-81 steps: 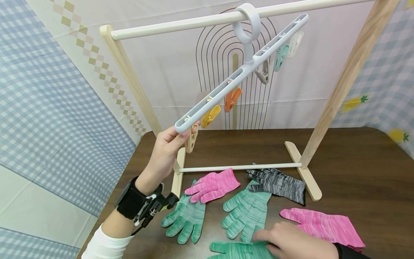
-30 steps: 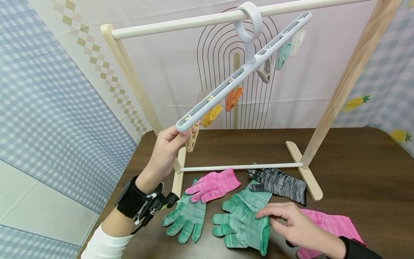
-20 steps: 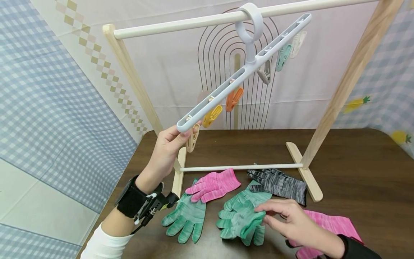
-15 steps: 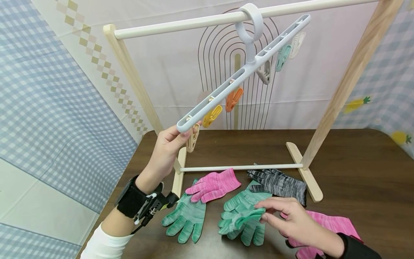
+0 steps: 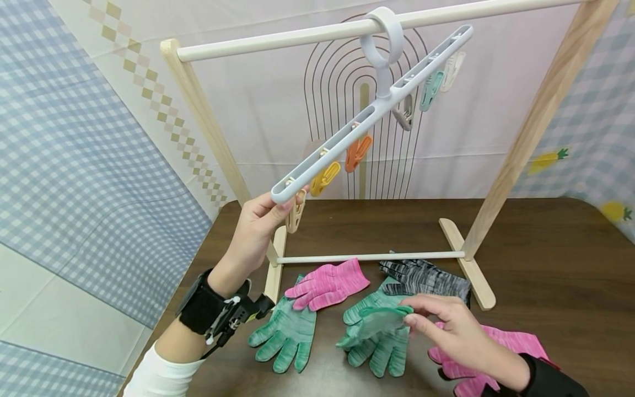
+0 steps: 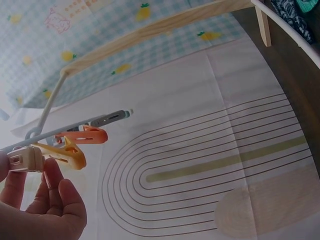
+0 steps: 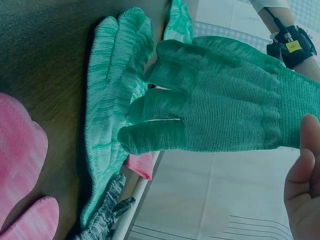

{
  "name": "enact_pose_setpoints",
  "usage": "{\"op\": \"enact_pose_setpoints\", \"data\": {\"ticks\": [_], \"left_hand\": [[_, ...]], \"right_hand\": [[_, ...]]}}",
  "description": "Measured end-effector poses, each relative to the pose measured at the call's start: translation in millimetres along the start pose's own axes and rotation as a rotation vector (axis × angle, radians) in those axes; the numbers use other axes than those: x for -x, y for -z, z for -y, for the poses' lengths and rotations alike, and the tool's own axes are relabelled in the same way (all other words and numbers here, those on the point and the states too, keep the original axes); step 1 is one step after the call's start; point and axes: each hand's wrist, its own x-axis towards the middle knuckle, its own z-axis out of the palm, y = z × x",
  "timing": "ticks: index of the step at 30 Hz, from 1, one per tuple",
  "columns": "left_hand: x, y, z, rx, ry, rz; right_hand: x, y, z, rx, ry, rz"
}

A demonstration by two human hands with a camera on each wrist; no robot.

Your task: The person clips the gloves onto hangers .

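Dark wooden table; right hand pinches green knit glove by cuff, lifted; left hand grips white plastic clip hanger end.

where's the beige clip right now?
In the head view the beige clip hangs at the lower left end of the clip hanger, right against the left hand, next to the yellow clip.

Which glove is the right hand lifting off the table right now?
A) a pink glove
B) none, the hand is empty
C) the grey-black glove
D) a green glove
D: the right hand pinches a green glove by its cuff and holds it above another green glove lying on the table.
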Motion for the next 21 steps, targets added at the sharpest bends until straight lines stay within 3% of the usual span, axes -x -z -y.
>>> {"op": "enact_pose_setpoints", "data": {"ticks": [9, 21], "left_hand": [[1.5, -1.4, -2.5, -0.005, 0.008, -0.02], [1.4, -1.8, -1.7, -0.006, 0.001, -0.019]], "right_hand": [[-2.5, 1.2, -5.5, -0.008, 0.074, -0.08], [-6.8, 7.4, -2.7, 0.179, -0.086, -0.131]]}}
